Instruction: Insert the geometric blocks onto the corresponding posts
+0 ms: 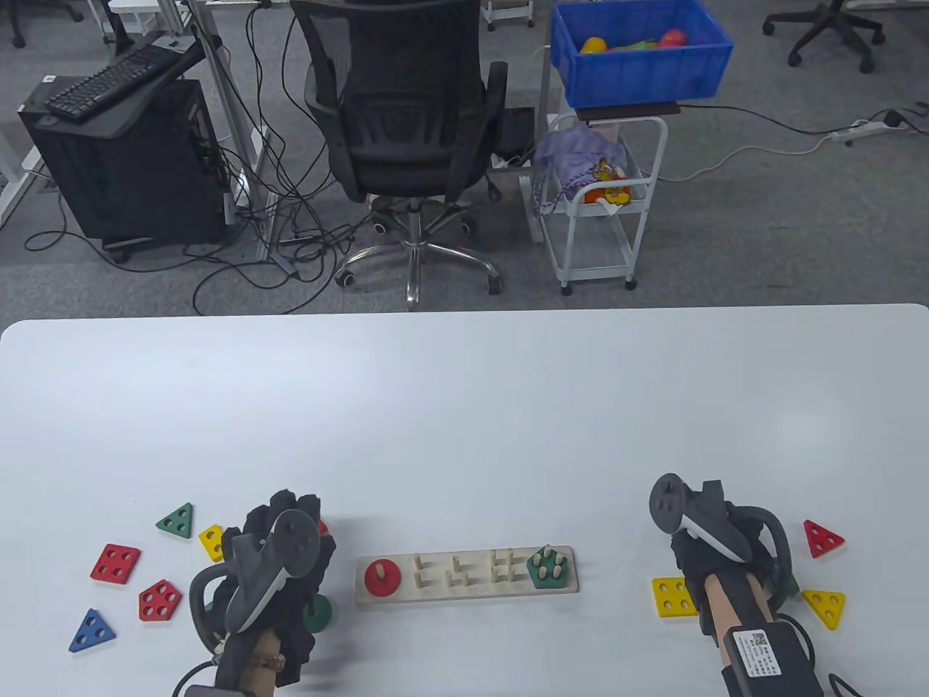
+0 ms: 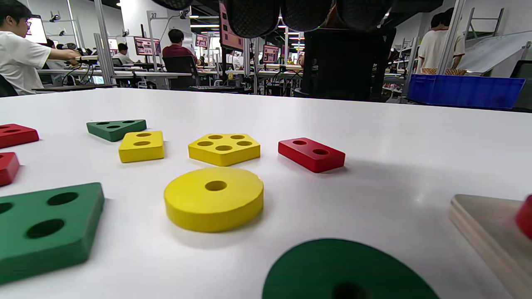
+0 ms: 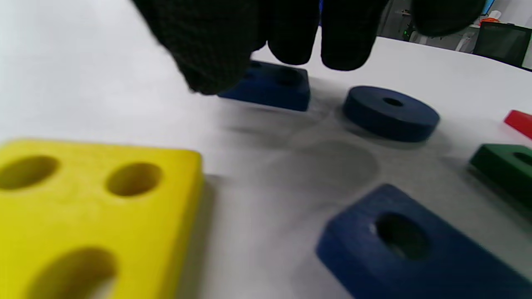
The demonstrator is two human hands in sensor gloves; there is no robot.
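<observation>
The wooden post board (image 1: 464,594) lies at the front middle of the table. A red disc (image 1: 382,576) sits on its left post and a green pentagon (image 1: 548,568) on its right posts. My left hand (image 1: 294,508) hovers left of the board and holds nothing. In the left wrist view its fingertips (image 2: 307,12) hang above a yellow disc (image 2: 214,198), a yellow pentagon (image 2: 224,148), a red rectangle (image 2: 311,154) and a green disc (image 2: 345,270). My right hand (image 1: 715,497) is right of the board, empty. Its fingers (image 3: 291,41) hang just over a blue rectangle (image 3: 270,85), beside a blue disc (image 3: 390,112).
Left of my left hand lie a green triangle (image 1: 176,520), a red square (image 1: 115,563), a red pentagon (image 1: 160,600) and a blue triangle (image 1: 92,630). By the right hand lie a yellow square (image 1: 675,597), a red triangle (image 1: 822,538) and a yellow triangle (image 1: 825,606).
</observation>
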